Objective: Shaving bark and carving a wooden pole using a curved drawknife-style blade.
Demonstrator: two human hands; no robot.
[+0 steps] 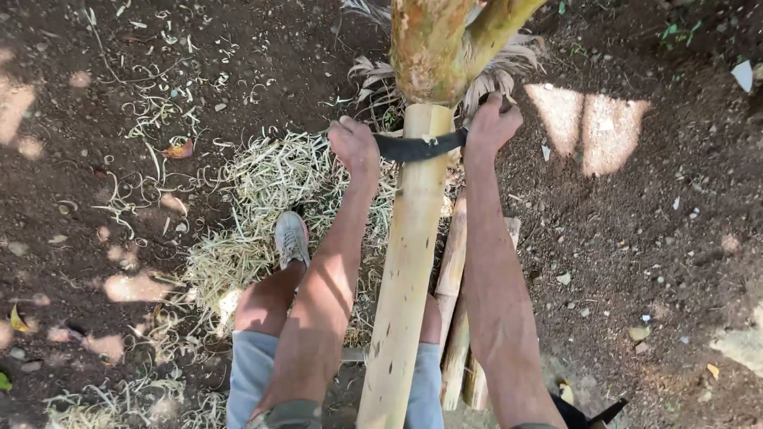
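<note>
A long pale bamboo pole [409,262] leans from between my legs up against a tree trunk [433,48]. A dark curved blade [417,147] lies across the pole near its upper end. My left hand [355,147] is closed on the blade's left end. My right hand [490,125] is closed on its right end, by the trunk. Both arms stretch forward on either side of the pole.
A heap of pale shavings [262,206] covers the dark soil on the left, with my shoe [291,238] on it. Shorter bamboo pieces [457,318] lie under the pole on the right. A dark tool [588,413] shows at the bottom right.
</note>
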